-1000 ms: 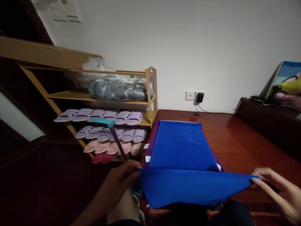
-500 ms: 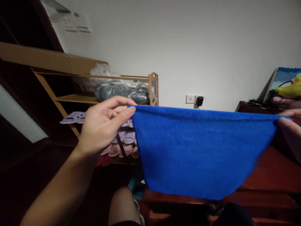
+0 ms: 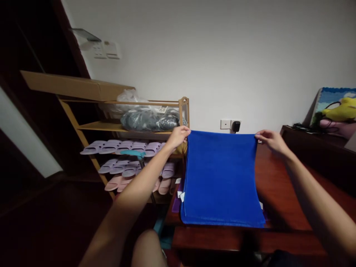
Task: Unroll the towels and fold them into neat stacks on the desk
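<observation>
A blue towel [image 3: 222, 167] is stretched between my hands, its near part lying over other blue cloth on the reddish wooden table [image 3: 280, 189]. My left hand [image 3: 179, 136] pinches its far left corner. At the far right corner, my right hand [image 3: 271, 140] grips the towel between thumb and fingers. White tags [image 3: 181, 195] and a strip of purple cloth [image 3: 176, 204] stick out at the left of the blue cloth. How many cloths lie beneath is hidden.
Left of the table stands a wooden shoe rack [image 3: 105, 126] with lilac slippers [image 3: 125, 146] and pink ones below. A cardboard box [image 3: 83, 88] and plastic-wrapped grey bundles [image 3: 150, 118] rest on it. A yellow and pink plush toy [image 3: 340, 115] sits at right. My knee shows below.
The towel has moved forward and down from close before me onto the table, both arms reaching out with it. The view has shifted, showing more of the slippers.
</observation>
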The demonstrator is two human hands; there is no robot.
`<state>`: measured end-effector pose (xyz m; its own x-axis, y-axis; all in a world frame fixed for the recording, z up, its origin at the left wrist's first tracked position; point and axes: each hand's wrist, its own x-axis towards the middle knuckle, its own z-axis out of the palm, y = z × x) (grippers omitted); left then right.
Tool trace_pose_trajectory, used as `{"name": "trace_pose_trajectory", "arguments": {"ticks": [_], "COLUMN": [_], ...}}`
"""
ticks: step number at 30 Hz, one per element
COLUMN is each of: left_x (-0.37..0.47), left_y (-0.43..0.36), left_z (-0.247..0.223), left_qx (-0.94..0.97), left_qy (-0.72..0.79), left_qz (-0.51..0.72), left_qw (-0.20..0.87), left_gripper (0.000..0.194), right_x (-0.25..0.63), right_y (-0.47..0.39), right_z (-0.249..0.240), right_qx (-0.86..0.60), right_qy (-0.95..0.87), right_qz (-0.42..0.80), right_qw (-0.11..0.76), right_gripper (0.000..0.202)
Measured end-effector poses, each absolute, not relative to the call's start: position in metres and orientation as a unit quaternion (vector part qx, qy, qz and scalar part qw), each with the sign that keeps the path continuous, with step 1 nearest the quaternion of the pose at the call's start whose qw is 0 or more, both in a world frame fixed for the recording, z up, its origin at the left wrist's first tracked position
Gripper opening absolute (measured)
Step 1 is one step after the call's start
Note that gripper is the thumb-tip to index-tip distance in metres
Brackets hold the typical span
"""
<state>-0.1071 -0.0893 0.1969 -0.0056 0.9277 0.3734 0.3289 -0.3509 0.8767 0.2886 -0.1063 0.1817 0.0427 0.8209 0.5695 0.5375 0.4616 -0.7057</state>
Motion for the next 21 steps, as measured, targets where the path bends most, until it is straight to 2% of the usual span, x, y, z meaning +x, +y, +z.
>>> {"name": "trace_pose_trajectory", "arguments": {"ticks": [3,7,12,17,21], "left_x": [-0.098,-0.093,-0.097,-0.101,-0.095], "left_y": [-0.057,-0.031,-0.009,0.011,0.004], "left_z": [0.164,0.115,0.064,0.046,0.045], "left_qx": [0.630,0.626,0.642,0.665,0.695], "left_qy": [0.529,0.568,0.595,0.622,0.629], "left_qz": [0.492,0.470,0.434,0.379,0.333], "left_qw": [0.284,0.255,0.215,0.165,0.106], "left_gripper": [0.007,0.015,0.014,0.014,0.012], "right_x": [0.280,0.270,0.266,0.264,0.254], "right_y": [-0.067,-0.034,-0.011,0.005,0.004], "right_z": [0.143,0.089,0.037,0.019,0.021], "right_qx": [-0.557,-0.593,-0.630,-0.659,-0.680], "right_qy": [-0.660,-0.656,-0.663,-0.672,-0.677], "right_qz": [0.187,0.164,0.135,0.101,0.071], "right_qw": [0.469,0.437,0.380,0.322,0.271], "right_gripper": [0.048,0.035,0.019,0.018,0.025]}}
